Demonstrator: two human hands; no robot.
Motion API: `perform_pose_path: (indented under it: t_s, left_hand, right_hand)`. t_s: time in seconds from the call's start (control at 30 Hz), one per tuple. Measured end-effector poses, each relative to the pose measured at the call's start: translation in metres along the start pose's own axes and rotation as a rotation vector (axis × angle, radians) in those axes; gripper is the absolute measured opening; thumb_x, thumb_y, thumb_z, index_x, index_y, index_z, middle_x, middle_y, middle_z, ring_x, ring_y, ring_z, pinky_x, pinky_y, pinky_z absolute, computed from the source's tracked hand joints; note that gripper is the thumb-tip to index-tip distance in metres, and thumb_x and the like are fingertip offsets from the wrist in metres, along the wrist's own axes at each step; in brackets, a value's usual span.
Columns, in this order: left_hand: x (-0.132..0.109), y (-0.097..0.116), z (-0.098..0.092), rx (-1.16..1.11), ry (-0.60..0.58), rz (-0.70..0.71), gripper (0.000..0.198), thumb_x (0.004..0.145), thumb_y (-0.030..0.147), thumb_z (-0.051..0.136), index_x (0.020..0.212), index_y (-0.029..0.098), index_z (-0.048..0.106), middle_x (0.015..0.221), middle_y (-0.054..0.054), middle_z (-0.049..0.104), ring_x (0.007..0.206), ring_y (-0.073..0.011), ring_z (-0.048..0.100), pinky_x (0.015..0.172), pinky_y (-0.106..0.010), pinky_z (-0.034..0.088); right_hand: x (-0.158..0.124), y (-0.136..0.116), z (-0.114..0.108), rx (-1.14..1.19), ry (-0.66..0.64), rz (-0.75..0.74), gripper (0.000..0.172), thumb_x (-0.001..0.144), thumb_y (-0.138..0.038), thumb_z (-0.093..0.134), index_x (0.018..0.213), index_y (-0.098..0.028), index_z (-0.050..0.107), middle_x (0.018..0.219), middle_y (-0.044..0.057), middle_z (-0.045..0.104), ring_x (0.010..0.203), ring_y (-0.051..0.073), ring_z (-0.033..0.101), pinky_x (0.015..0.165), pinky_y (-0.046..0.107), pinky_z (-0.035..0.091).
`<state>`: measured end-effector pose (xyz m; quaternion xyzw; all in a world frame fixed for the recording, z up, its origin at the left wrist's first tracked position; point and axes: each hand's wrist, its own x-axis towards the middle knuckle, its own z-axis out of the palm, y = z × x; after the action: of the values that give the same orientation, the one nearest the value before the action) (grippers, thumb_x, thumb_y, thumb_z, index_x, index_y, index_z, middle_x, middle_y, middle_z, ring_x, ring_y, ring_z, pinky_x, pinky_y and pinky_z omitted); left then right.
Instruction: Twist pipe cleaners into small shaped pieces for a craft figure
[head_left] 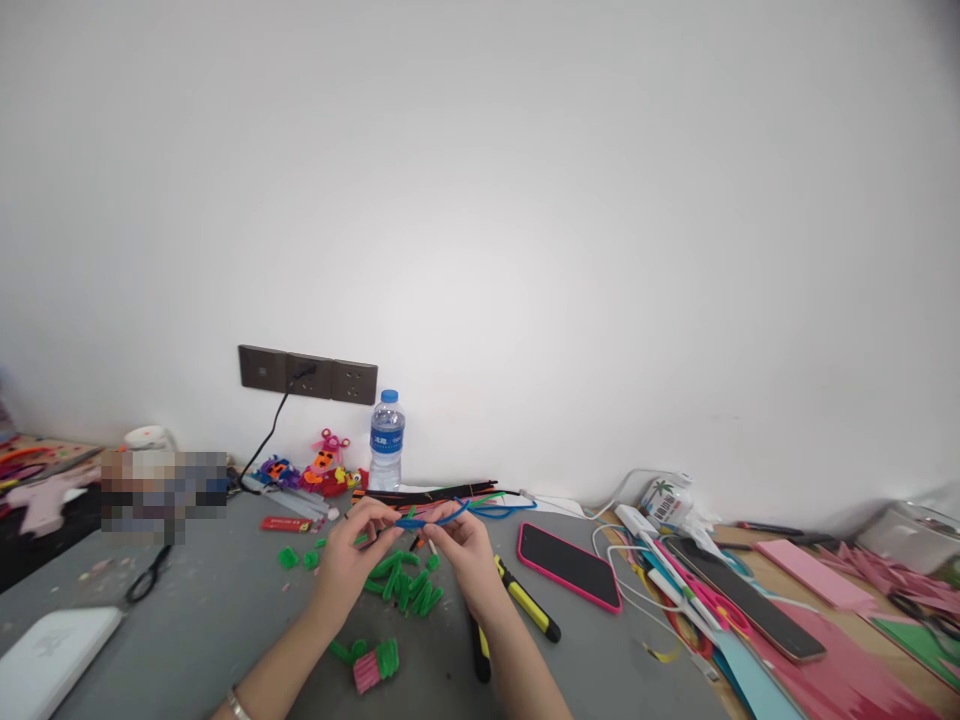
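Note:
Both my hands are raised over the grey table, pinching a blue pipe cleaner (411, 523) between them. My left hand (361, 545) grips it with thumb and finger at one side. At the other side my right hand (463, 548) is closed on it, a loose blue end curving up past the fingers. Bent green pipe cleaner pieces (409, 588) lie in a heap below and between the hands. Nearer me sits a coiled pink and green pipe cleaner piece (376, 664). Yellow-and-black pliers (529, 600) lie partly under my right forearm.
A water bottle (387, 440) stands by the wall, beside colourful pipe cleaner figures (324, 465). A pink-cased phone (570, 566) lies to the right, with white cables and craft sheets (855, 655) beyond. At the left front is a white box-like device (56, 660).

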<state>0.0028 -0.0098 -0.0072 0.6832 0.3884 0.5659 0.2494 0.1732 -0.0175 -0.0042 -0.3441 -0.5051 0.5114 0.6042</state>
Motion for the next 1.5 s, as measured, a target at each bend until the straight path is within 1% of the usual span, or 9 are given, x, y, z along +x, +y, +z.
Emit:
perform_pose_path:
  t_s: [0.47, 0.63, 0.7, 0.8, 0.97, 1.1, 1.23, 1.37, 1.5]
  left_hand:
    - [-0.002, -0.002, 0.000, -0.037, -0.071, 0.019, 0.008, 0.077, 0.026, 0.066, 0.079, 0.020, 0.069, 0.079, -0.002, 0.058, 0.060, -0.0129, 0.053, 0.056, -0.023, 0.043]
    - [0.000, -0.002, 0.000, -0.067, -0.054, -0.014, 0.009, 0.077, 0.028, 0.066, 0.079, 0.020, 0.070, 0.079, -0.002, 0.060, 0.062, -0.0136, 0.054, 0.056, -0.023, 0.044]
    - [0.001, -0.001, 0.001, -0.114, -0.040, -0.055, 0.010, 0.076, 0.029, 0.066, 0.078, 0.020, 0.069, 0.079, -0.003, 0.062, 0.066, -0.0154, 0.057, 0.057, -0.023, 0.046]
    - [0.000, 0.002, 0.003, -0.220, -0.010, -0.202, 0.016, 0.075, 0.034, 0.067, 0.080, 0.019, 0.068, 0.080, -0.004, 0.065, 0.072, -0.0184, 0.061, 0.059, -0.024, 0.048]
    - [-0.001, 0.009, 0.006, -0.344, 0.057, -0.429, 0.029, 0.069, 0.044, 0.071, 0.083, 0.018, 0.068, 0.072, -0.002, 0.065, 0.064, -0.0160, 0.059, 0.054, -0.022, 0.045]
    - [0.000, 0.009, 0.007, -0.514, 0.072, -0.523, 0.036, 0.065, 0.046, 0.075, 0.085, 0.017, 0.067, 0.067, 0.000, 0.063, 0.059, -0.0130, 0.056, 0.054, -0.022, 0.044]
    - [-0.003, 0.008, 0.012, -0.656, 0.043, -0.617, 0.036, 0.059, 0.042, 0.080, 0.082, 0.017, 0.067, 0.068, 0.000, 0.063, 0.063, -0.0146, 0.059, 0.056, -0.024, 0.046]
    - [-0.009, 0.007, 0.021, -0.757, 0.065, -0.653, 0.031, 0.059, 0.039, 0.082, 0.077, 0.017, 0.067, 0.073, -0.001, 0.065, 0.067, -0.0141, 0.062, 0.059, -0.023, 0.048]
    - [-0.010, 0.007, 0.023, -0.784, 0.102, -0.674, 0.031, 0.058, 0.040, 0.082, 0.075, 0.018, 0.067, 0.073, 0.000, 0.065, 0.066, -0.0128, 0.061, 0.056, -0.022, 0.047]
  right_hand:
    - [0.002, 0.000, -0.004, -0.031, -0.044, -0.026, 0.021, 0.068, -0.035, 0.077, 0.074, -0.019, 0.065, 0.069, -0.001, 0.061, 0.061, 0.014, 0.055, 0.059, 0.025, 0.044]
    - [0.001, 0.000, -0.005, -0.046, -0.042, -0.027, 0.019, 0.067, -0.034, 0.078, 0.073, -0.019, 0.067, 0.069, 0.000, 0.062, 0.061, 0.014, 0.055, 0.058, 0.026, 0.044]
    - [0.001, -0.001, -0.005, -0.066, -0.052, -0.029, 0.017, 0.068, -0.033, 0.077, 0.074, -0.019, 0.068, 0.070, 0.001, 0.063, 0.063, 0.015, 0.056, 0.060, 0.026, 0.045]
    - [0.000, 0.000, -0.003, -0.106, -0.064, -0.048, 0.017, 0.070, -0.034, 0.075, 0.075, -0.019, 0.069, 0.074, 0.003, 0.065, 0.067, 0.017, 0.058, 0.063, 0.028, 0.046]
    - [-0.002, 0.001, 0.004, -0.151, -0.059, -0.112, 0.014, 0.073, -0.033, 0.072, 0.074, -0.019, 0.067, 0.076, 0.004, 0.065, 0.074, 0.019, 0.058, 0.065, 0.028, 0.046]
    - [-0.003, 0.002, 0.008, -0.150, -0.046, -0.141, 0.011, 0.073, -0.029, 0.071, 0.073, -0.020, 0.067, 0.077, 0.004, 0.064, 0.074, 0.019, 0.058, 0.064, 0.028, 0.045]
    - [-0.005, 0.002, 0.013, -0.183, 0.033, -0.231, 0.007, 0.075, -0.026, 0.069, 0.072, -0.020, 0.066, 0.077, 0.004, 0.063, 0.075, 0.019, 0.058, 0.066, 0.029, 0.045]
    - [-0.010, -0.001, 0.021, -0.291, 0.064, -0.336, 0.007, 0.078, -0.019, 0.066, 0.071, -0.021, 0.066, 0.076, 0.003, 0.062, 0.076, 0.019, 0.059, 0.070, 0.031, 0.046]
    - [-0.012, -0.003, 0.024, -0.339, 0.049, -0.359, 0.008, 0.078, -0.017, 0.066, 0.071, -0.022, 0.067, 0.078, 0.003, 0.063, 0.077, 0.020, 0.060, 0.069, 0.031, 0.046]
